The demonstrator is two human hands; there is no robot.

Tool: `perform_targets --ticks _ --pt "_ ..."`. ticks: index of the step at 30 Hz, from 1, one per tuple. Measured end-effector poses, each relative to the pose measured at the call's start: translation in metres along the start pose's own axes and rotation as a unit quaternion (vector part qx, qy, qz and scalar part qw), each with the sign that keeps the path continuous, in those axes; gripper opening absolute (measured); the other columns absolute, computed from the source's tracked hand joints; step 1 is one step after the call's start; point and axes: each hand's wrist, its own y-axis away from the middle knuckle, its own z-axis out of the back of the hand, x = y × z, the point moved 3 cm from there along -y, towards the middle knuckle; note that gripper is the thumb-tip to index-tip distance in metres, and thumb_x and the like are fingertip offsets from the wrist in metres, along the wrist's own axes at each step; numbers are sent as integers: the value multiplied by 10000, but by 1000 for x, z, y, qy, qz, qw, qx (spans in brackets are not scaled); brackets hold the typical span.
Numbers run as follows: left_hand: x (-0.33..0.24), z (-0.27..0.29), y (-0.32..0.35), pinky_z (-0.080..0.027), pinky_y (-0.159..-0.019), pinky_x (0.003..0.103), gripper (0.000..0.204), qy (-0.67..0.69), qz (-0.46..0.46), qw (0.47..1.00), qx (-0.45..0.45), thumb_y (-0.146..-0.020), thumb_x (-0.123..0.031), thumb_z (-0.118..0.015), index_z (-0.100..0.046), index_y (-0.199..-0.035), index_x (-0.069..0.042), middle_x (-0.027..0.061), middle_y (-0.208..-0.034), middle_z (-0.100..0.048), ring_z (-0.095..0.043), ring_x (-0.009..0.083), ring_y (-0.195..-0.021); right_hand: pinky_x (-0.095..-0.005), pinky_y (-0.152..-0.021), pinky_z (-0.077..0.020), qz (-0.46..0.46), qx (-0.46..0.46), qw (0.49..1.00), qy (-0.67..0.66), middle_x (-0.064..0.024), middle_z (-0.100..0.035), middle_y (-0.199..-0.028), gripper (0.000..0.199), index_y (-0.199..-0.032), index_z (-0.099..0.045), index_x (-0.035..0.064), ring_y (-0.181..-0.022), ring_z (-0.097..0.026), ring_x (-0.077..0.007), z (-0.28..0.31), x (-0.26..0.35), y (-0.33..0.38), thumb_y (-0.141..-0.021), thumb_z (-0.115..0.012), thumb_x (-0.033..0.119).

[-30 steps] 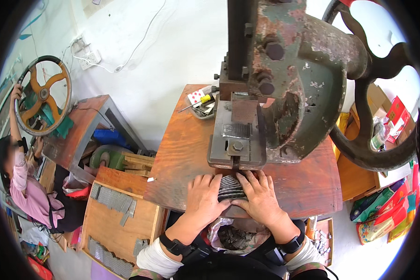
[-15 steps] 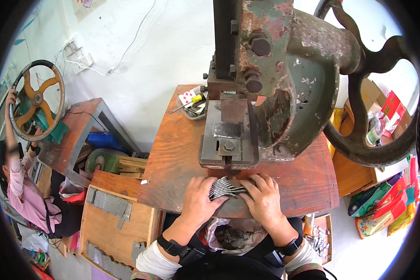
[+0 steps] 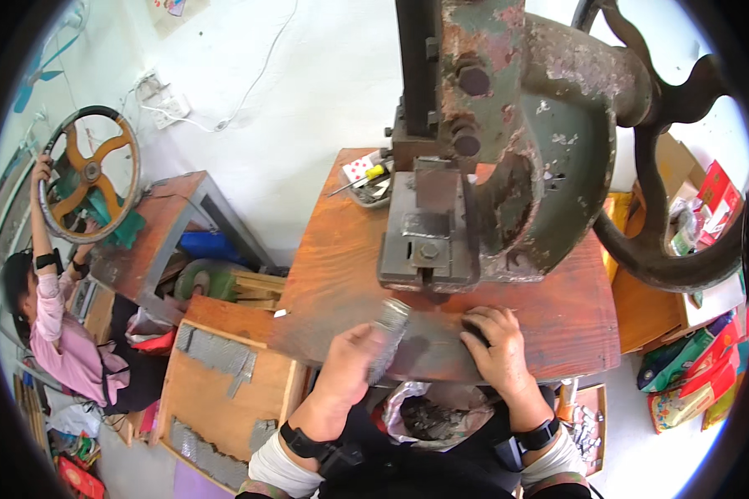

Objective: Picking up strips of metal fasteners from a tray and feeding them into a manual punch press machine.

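My left hand [image 3: 344, 370] is closed around a short stack of thin grey metal strips [image 3: 391, 331], tilted upright above the near edge of the wooden table [image 3: 324, 291]. The hand and stack are slightly blurred. Resting on the table edge to the right, my right hand [image 3: 499, 349] has its thumb apart from loosely bent fingers, and I see nothing in it. Beyond both hands stands a worn green hand press [image 3: 570, 175]. Its bolted steel die [image 3: 429, 249] has a shiny flat piece [image 3: 426, 224] on top.
Below the table edge, an open bag [image 3: 397, 416] holds dark scraps. At left, a wooden tray [image 3: 212, 407] carries rows of metal strips. A small bin [image 3: 366, 195] with a yellow-handled screwdriver stands behind. Another person [image 3: 71, 333] grips a handwheel at far left. The press's big wheel [image 3: 653, 208] is at right.
The stack, earlier fanned between both hands, is now squared up in my left hand alone and raised. My right hand has let go and moved right. The whole view has shifted slightly.
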Motion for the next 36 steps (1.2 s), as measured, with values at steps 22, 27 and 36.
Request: perform_targets --ticks 22,27,36 --pt "53 252 99 -467 -821 425 235 -588 -123 655 -458 -778 -112 -648 -655 -978 12 209 -957 -621 -583 361 -898 -418 -840 -427 29 33 997 63 -160 -609 -972 160 -899 -637 -19 -910 -558 -350 -3 21 1 -745 -650 22" --pt "24 344 105 -418 -903 431 387 -677 -45 592 -435 -789 -194 -683 -628 -1131 -22 180 -1075 -587 -509 355 -1027 -420 -833 -426 36 39 996 74 -169 -587 -967 167 -913 -626 -31 -915 -546 -356 -9 28 -2 -750 -636 1" --pt "26 307 95 -392 -923 434 396 -714 -23 547 -436 -737 -217 -730 -637 -1078 -37 150 -1098 -583 -508 326 -1052 -417 -834 -433 20 41 993 109 -172 -580 -972 176 -930 -617 -43 -937 -535 -352 -14 23 -4 -757 -609 -13"
